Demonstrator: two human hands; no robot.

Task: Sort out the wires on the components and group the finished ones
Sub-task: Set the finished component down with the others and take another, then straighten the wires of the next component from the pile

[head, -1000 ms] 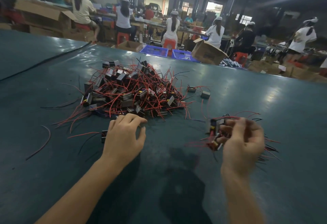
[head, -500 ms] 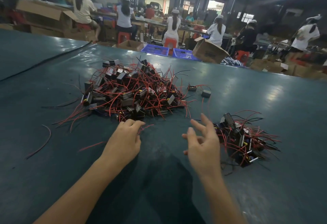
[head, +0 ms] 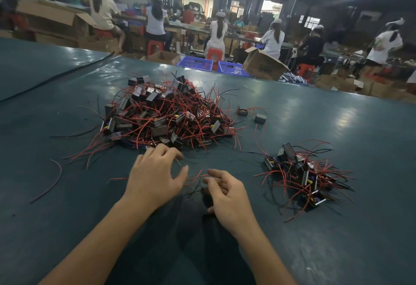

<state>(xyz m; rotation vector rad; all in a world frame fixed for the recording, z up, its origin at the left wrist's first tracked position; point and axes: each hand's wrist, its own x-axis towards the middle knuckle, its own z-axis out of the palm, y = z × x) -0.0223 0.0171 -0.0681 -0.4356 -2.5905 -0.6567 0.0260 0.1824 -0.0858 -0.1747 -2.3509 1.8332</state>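
A large tangled pile of small black components with red and black wires lies at the middle of the green table. To the right is a smaller group of components. My left hand arches over the table just in front of the large pile, fingers spread and fingertips down. Red wires stick out from under it on both sides; what they lead to is hidden by the palm. My right hand hovers close beside it, fingers loosely curled and holding nothing, its thumb and forefinger near a red and a black wire.
Two loose components lie right of the large pile. A stray dark red wire curves at the left. A black cable crosses the far left. Blue baskets, a cardboard box and seated workers are beyond the far edge.
My right hand let go of the bundle of components onto the right-hand group and moved left towards my left hand. My left hand drew back slightly from the large pile, wires trailing under it.
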